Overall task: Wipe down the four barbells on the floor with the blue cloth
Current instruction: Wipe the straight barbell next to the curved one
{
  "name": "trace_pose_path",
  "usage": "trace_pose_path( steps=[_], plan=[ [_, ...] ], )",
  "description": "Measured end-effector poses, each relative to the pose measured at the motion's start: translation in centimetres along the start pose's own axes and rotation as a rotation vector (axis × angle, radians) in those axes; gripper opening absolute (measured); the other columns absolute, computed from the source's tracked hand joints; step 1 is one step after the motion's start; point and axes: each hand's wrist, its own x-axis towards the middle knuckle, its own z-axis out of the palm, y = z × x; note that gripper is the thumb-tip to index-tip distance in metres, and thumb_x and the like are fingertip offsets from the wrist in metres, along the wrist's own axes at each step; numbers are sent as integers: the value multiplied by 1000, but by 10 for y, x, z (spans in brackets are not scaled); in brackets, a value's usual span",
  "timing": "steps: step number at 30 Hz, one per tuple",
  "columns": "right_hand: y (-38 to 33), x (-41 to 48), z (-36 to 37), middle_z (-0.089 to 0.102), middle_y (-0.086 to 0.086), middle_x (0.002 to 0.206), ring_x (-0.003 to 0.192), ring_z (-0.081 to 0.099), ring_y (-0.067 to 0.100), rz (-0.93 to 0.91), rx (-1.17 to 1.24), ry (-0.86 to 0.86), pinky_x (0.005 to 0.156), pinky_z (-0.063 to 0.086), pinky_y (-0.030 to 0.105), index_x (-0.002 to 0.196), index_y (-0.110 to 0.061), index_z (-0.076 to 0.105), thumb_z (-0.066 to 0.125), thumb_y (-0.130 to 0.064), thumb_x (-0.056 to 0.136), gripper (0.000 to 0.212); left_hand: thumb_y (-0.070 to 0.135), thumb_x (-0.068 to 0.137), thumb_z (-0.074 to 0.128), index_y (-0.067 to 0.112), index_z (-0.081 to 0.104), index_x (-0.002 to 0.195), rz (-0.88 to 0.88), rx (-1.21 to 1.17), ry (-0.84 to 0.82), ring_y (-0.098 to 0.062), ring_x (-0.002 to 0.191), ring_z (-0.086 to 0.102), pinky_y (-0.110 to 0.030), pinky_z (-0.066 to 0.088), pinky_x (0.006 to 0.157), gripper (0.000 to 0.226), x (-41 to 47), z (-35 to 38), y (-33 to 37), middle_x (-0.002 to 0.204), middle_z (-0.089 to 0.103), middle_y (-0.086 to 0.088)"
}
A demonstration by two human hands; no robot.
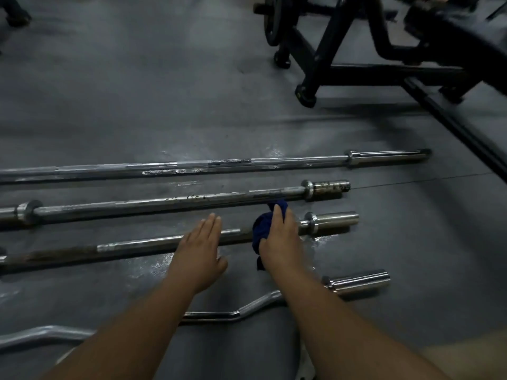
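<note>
Four barbells lie side by side on the dark floor. Farthest is the long barbell (247, 163), then a second barbell (164, 202), a third barbell (131, 246) and, nearest me, a curl bar (241, 311) with a bent shaft. My right hand (279, 239) presses the blue cloth (262, 229) onto the third barbell, close to its right collar. My left hand (200, 250) rests flat on the same shaft, fingers together, just left of the cloth.
A black gym machine frame (343, 69) with a weight plate (273, 20) stands at the back right, its long rail (452, 124) slanting toward the right edge. Wet patches shine on the floor (153, 264) near the bars.
</note>
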Motion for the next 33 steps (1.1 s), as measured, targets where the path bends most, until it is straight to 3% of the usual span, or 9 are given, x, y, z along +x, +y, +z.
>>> trace_pose_path(
  steps=[8, 12, 18, 21, 24, 29, 33],
  plan=[
    [32, 48, 29, -3, 1, 161, 146, 14, 25, 159, 136, -55, 111, 33, 31, 156, -17, 10, 60, -9, 92, 82, 44, 88, 60, 14, 8, 159, -42, -33, -85, -27, 151, 15, -44, 20, 120, 92, 47, 35, -4, 166, 6, -6],
    [52, 75, 43, -1, 1, 162, 146, 15, 26, 233, 146, -44, 111, 34, 35, 156, -18, 11, 56, -7, 93, 78, 43, 79, 49, 10, 18, 157, -25, -58, -121, -31, 149, 23, -46, 25, 119, 90, 66, 52, -7, 164, 18, -11],
    [95, 118, 51, 25, 7, 152, 133, 38, 29, 381, 195, 120, 107, 43, 41, 147, -16, 34, 47, 2, 89, 62, 51, 76, 42, 7, 27, 154, 18, -113, -111, -34, 144, 33, -50, 34, 115, 92, 88, 78, -23, 160, 27, -15],
    [119, 126, 57, 29, 9, 149, 129, 42, 28, 335, 102, 173, 107, 42, 37, 141, -12, 41, 50, 5, 87, 57, 52, 76, 38, 7, 29, 154, 55, -105, -120, -34, 143, 36, -52, 36, 113, 90, 95, 89, -23, 159, 30, -15],
    [128, 124, 68, 22, 8, 154, 137, 32, 25, 263, 35, 188, 111, 34, 32, 141, -10, 42, 54, 5, 86, 58, 50, 76, 39, 6, 33, 152, 111, -81, -132, -34, 139, 40, -50, 35, 111, 88, 102, 98, -11, 157, 35, -15],
    [136, 113, 82, 31, 2, 146, 127, 43, 24, 263, 81, 249, 104, 46, 39, 137, -14, 49, 58, 1, 85, 55, 50, 77, 42, 7, 34, 151, 185, -79, -143, -30, 141, 38, -46, 30, 113, 86, 116, 111, 22, 158, 33, -12],
    [140, 115, 86, 31, 3, 148, 131, 40, 24, 261, 64, 209, 108, 41, 34, 138, -14, 48, 59, -2, 84, 57, 50, 78, 44, 9, 33, 152, 207, -99, -157, -27, 143, 34, -45, 30, 113, 85, 129, 121, 41, 160, 30, -9]
  ],
)
